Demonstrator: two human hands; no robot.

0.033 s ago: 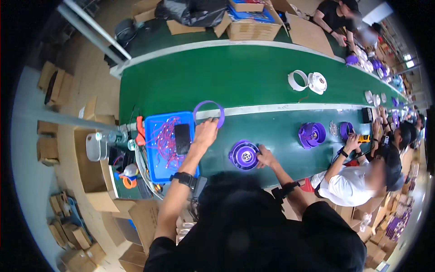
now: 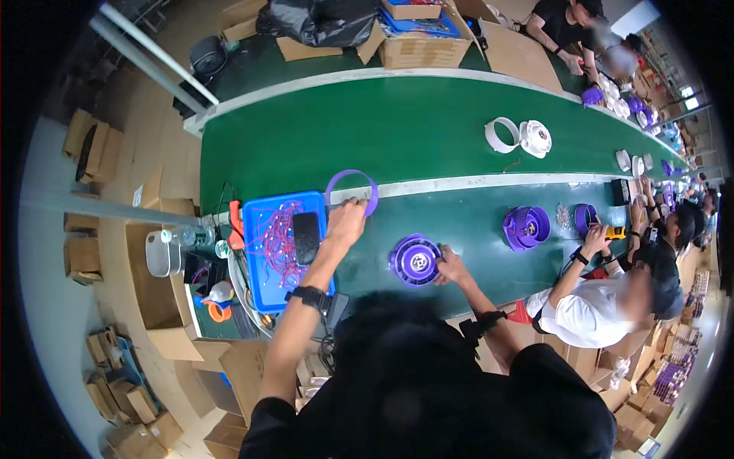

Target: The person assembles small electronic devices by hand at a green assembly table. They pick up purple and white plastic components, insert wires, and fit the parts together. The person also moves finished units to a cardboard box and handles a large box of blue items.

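Note:
My left hand [image 2: 348,220] is closed on the near edge of a purple ring [image 2: 375,200], which stands up by the pale rail between the green work surfaces. Beside that hand lies a blue tray [image 2: 264,297] with many pink-purple wires [image 2: 273,243] and a black phone-like slab [image 2: 306,237]. To the right, my right hand [image 2: 453,266] grips the right edge of a round purple housing [image 2: 399,262] with a metallic centre, resting on the green table [image 2: 474,268]. The fingertips at that edge are partly hidden.
Farther right are another purple housing [image 2: 526,228], a smaller purple ring [image 2: 585,219] and a co-worker in a white shirt [image 2: 592,314]. White ring and housing parts [image 2: 535,139] lie on the far green surface [image 2: 344,122]. An orange-handled tool [image 2: 235,223] lies left of the tray.
The round purple housing and my right hand have shifted very slightly to the right. My left hand keeps its hold on the ring.

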